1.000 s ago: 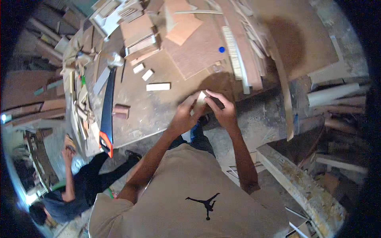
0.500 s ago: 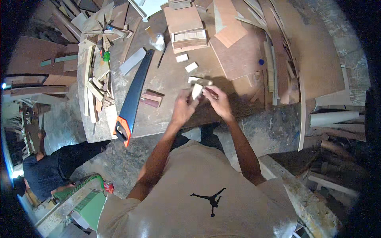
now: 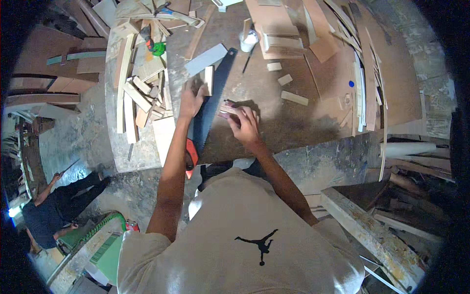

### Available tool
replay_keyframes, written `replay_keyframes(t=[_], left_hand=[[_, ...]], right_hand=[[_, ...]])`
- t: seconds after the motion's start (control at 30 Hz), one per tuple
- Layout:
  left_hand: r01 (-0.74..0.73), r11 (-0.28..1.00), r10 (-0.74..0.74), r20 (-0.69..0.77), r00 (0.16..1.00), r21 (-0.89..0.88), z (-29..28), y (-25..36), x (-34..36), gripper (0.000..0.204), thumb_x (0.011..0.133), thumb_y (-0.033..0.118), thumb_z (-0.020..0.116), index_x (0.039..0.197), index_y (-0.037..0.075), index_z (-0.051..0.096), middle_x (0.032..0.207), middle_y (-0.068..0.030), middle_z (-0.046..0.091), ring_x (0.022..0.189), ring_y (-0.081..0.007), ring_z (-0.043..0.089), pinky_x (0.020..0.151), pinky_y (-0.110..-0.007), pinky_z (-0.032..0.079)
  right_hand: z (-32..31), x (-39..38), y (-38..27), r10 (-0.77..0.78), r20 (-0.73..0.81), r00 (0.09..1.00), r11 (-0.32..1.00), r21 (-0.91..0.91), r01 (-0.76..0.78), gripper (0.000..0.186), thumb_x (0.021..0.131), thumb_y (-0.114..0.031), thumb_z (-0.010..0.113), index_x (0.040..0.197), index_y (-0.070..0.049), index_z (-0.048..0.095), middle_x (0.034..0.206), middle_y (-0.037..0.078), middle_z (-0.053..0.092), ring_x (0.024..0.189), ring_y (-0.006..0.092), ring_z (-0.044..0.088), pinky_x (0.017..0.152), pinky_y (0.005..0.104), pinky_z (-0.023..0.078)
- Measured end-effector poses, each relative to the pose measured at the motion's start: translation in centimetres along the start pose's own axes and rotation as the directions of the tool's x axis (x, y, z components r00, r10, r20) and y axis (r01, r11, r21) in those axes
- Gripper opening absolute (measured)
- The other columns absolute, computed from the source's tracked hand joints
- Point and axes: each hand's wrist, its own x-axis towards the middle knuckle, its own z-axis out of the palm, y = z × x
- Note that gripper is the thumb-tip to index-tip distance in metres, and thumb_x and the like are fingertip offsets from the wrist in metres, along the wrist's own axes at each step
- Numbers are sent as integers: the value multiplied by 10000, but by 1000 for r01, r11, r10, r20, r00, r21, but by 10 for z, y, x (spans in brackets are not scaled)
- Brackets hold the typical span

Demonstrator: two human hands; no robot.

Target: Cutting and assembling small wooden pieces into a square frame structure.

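My left hand [image 3: 191,100] is closed on a pale wooden block [image 3: 208,81] beside the long dark blade of a handsaw [image 3: 206,127] with an orange handle. A grey board [image 3: 205,59] lies just beyond it. My right hand [image 3: 245,125] has its fingers on reddish blocks [image 3: 228,109] just right of the blade. Several small pale blocks [image 3: 293,98] lie to the right, below a cup of white stuff [image 3: 248,41] with a stick in it.
The worktable [image 3: 271,134] holds heaped offcuts [image 3: 138,95] and a tool with a green part [image 3: 157,49] at the left, stacked boards and long strips [image 3: 362,95] at the right. Another person [image 3: 51,215] works at lower left. A scarred beam [image 3: 367,235] stands at lower right.
My hands have moved apart: the left went left to beside the saw with a pale block, the right to the reddish blocks. The view has shifted, and the other person has moved.
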Motion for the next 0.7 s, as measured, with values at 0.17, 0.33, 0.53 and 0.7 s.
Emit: replay_keyframes(t=[0.17, 0.33, 0.53, 0.7], left_hand=[[-80, 897, 8, 167, 986, 434, -35, -12, -54, 492, 891, 268, 785, 1231, -28, 588, 1089, -264, 645, 1008, -441, 631, 893, -510, 509], [178, 958, -214, 151, 965, 223, -29, -19, -72, 324, 941, 222, 751, 1104, -41, 657, 882, -144, 677, 802, -214, 613, 783, -358, 500], [380, 925, -363, 257, 896, -16, -21, -13, -46, 226, 993, 194, 698, 1010, -25, 750, 934, -35, 727, 808, -128, 615, 764, -296, 500], [761, 571, -629, 432, 647, -308, -9, -1, -24, 308, 1000, 300, 714, 1157, 37, 737, 954, -20, 729, 817, -92, 649, 748, -250, 519]], right_hand=[[7, -8, -5, -84, 42, 996, 885, -455, 94, 481, 833, -264, 767, 1284, -127, 668, 1435, 194, 489, 1340, 411, 433, 1094, 574, 332], [-2, -6, 12, -2, 71, 997, 882, -469, 35, 489, 858, -212, 736, 1320, -96, 626, 1374, 226, 537, 1269, 447, 513, 1047, 558, 410], [-20, 49, 33, -101, -178, 979, 941, -336, 36, 378, 901, -240, 750, 1214, -60, 637, 1235, 202, 602, 1156, 442, 567, 962, 520, 461], [-31, 47, -18, -23, -110, 994, 986, -166, 5, 310, 975, -217, 694, 1235, -61, 627, 1196, 181, 650, 1124, 396, 624, 944, 456, 502]])
